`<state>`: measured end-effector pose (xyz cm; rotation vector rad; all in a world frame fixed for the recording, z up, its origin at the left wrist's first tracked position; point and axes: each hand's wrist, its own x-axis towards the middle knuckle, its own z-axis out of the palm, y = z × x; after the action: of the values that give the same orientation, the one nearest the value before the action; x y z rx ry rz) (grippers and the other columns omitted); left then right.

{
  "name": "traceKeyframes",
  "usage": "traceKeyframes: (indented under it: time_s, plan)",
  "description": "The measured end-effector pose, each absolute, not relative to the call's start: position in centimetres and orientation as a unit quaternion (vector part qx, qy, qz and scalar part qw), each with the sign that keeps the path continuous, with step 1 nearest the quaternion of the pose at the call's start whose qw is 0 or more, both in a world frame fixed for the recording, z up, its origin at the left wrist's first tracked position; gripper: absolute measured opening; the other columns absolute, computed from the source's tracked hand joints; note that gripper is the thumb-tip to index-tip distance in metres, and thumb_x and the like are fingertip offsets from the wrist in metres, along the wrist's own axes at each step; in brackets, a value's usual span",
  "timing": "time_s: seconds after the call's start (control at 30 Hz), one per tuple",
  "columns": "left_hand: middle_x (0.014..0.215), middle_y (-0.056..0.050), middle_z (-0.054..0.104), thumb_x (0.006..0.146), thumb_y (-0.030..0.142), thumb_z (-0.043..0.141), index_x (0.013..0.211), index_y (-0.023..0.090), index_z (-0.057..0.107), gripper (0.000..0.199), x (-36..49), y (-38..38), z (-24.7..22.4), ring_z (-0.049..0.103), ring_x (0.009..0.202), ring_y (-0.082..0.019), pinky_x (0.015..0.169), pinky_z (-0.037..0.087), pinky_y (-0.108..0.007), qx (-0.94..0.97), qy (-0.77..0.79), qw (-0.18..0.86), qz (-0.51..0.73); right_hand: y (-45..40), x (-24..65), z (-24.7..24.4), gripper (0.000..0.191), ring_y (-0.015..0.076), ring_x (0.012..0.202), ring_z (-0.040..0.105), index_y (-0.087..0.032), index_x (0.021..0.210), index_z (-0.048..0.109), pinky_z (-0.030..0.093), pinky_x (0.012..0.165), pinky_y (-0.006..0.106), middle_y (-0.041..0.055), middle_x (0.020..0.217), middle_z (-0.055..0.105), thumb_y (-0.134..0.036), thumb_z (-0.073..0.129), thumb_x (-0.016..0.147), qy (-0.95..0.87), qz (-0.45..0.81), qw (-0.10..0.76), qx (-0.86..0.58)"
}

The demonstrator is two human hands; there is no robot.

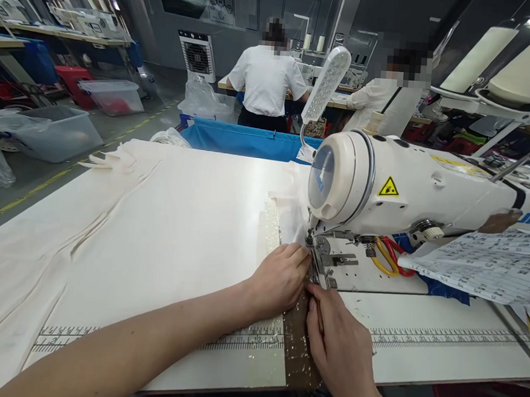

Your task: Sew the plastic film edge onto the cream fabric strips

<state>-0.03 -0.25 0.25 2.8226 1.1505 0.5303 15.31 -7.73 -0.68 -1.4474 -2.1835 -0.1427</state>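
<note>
A white sewing machine (407, 178) stands on the right of the white table (199, 230). My left hand (281, 279) is closed at the needle area, its fingers bent down beside the presser foot; what they pinch is too small to make out. Just below and right of it, my right hand (339, 337) is closed too, thumb and index finger together near the plate's front edge, with what they hold hidden. White fabric (291, 215) lies behind the left hand, under the machine head. A brown strip (298, 340) runs down the table between the hands.
Cream fabric (52, 256) drapes over the table's left side. Scissors with red and yellow handles (388, 257) lie under the machine arm, near a written sheet (491, 263). A lamp (326, 85) rises behind the machine head. Two people sit further back, beyond a blue cloth bin (242, 139).
</note>
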Motion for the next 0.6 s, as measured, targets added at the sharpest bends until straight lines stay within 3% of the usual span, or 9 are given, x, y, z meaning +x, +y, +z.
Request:
traceKeyframes:
  time_s: [0.27, 0.43, 0.6]
  plan:
    - [0.125, -0.015, 0.055, 0.088, 0.019, 0.043, 0.125, 0.008, 0.052, 0.039, -0.3, 0.6, -0.3, 0.051, 0.112, -0.028, 0.094, 0.046, -0.043, 0.906, 0.387, 0.018, 0.170, -7.4, 14.5, -0.9, 0.032, 0.0209, 0.062, 0.070, -0.009, 0.119, 0.057, 0.042, 0.042, 0.028, 0.0120, 0.091, 0.070, -0.011, 0.037, 0.094, -0.795, -0.139, 0.183, -0.561]
    - [0.124, -0.012, 0.058, 0.089, 0.020, 0.042, 0.125, 0.009, 0.054, 0.040, -0.6, 1.1, -0.2, 0.051, 0.115, -0.026, 0.099, 0.043, -0.042, 0.903, 0.390, 0.020, 0.176, -7.1, 14.4, -1.0, 0.035, 0.0201, 0.060, 0.070, -0.009, 0.123, 0.056, 0.044, 0.042, 0.028, 0.0137, 0.097, 0.072, -0.012, 0.036, 0.094, -0.790, -0.156, 0.166, -0.569]
    - [0.116, -0.010, 0.062, 0.087, 0.019, 0.046, 0.117, 0.011, 0.061, 0.034, -0.9, 1.6, -0.1, 0.054, 0.108, -0.024, 0.096, 0.044, -0.039, 0.894, 0.399, 0.025, 0.204, -8.1, 15.8, -1.0, 0.032, 0.0201, 0.082, 0.071, -0.019, 0.125, 0.055, 0.053, 0.058, 0.026, 0.0085, 0.107, 0.071, -0.025, 0.035, 0.101, -0.796, -0.028, 0.237, -0.556]
